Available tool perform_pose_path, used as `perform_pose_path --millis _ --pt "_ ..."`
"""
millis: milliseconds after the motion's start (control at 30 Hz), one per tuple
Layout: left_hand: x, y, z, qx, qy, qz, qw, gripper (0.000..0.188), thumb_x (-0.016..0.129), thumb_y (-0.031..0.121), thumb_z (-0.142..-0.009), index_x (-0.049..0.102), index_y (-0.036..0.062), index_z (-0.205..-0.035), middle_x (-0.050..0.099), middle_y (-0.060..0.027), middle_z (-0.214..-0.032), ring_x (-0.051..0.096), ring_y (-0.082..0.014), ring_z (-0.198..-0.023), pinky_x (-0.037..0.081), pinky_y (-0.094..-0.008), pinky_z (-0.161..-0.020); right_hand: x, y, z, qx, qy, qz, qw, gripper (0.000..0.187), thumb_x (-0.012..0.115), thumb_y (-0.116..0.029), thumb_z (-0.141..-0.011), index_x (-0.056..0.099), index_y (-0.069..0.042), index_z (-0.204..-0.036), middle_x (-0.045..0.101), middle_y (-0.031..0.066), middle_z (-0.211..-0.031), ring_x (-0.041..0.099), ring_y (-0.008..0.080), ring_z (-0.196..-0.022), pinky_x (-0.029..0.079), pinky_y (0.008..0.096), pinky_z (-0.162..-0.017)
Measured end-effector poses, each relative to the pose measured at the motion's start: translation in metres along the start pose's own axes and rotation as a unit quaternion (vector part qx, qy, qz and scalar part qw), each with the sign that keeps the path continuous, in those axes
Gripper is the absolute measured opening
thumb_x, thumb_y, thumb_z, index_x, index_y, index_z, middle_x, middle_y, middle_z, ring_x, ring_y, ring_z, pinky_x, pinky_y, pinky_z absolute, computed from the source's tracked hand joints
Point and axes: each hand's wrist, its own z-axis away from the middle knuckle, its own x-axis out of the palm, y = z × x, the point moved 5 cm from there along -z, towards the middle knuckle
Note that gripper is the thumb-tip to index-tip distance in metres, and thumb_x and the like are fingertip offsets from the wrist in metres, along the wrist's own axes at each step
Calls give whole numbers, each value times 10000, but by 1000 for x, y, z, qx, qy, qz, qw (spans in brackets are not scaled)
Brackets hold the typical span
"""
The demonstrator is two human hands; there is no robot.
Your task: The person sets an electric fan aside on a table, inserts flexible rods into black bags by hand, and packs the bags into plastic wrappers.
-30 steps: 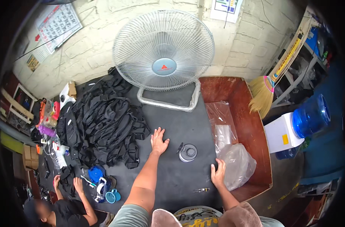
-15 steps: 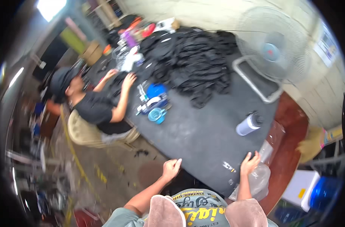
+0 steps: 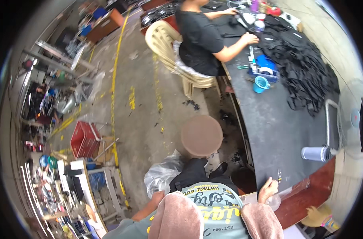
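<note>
Our right hand (image 3: 268,189) rests on the near edge of the counter (image 3: 269,135), fingers curled over the dark mat; it holds nothing that we can make out. Just beyond its fingertips lies a small metal clip-like tool (image 3: 279,175), apart from the hand. Just below the hand sits a clear plastic bag (image 3: 275,202), touching or nearly touching the wrist; we cannot tell which.

Our left hand (image 3: 156,196) hangs low at our side, well away from the counter, next to a crumpled clear plastic sack (image 3: 162,175) on the floor. Only part of the hand shows, so we cannot tell whether it is spread or closed, or whether it grips anything.

Farther along the counter from our right hand stands a small grey cylinder (image 3: 315,153) lying against the white fan base (image 3: 331,127). Well beyond that lies a large heap of black straps (image 3: 304,67), with a blue cup (image 3: 261,84) and a blue tape dispenser (image 3: 265,68) beside it. A seated person in a black shirt (image 3: 199,36) works at the far end with both hands on the straps.

Judging progress: the counter area nearest our right hand carries no straps, the heap lies well out of reach, and neither hand has a workpiece, so our own handling work appears not yet begun.
</note>
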Motion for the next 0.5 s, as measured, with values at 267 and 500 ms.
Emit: perform_pose_path --millis 267,500 --pt "-50 -19 -68 47 -82 84 992 440 579 467 -985 761 68 -1015 742 -217 -1068 706 -403 -1018 538 -497 -869 104 -197 -41 -40 -203 -92 974 217 814 -164 -866 621 -69 -888 589 108 -864 615 323 -800 514 447 -748" --pt "-176 -8 -81 -59 193 411 889 477 605 483 -1012 717 25 -937 724 -184 -834 706 -357 -805 530 -437 -748 177 -197 -79 -32 -162 179 970 324 735 -341 -872 690 -44 -754 723 185 -806 727 414 -786 582 529 -740"
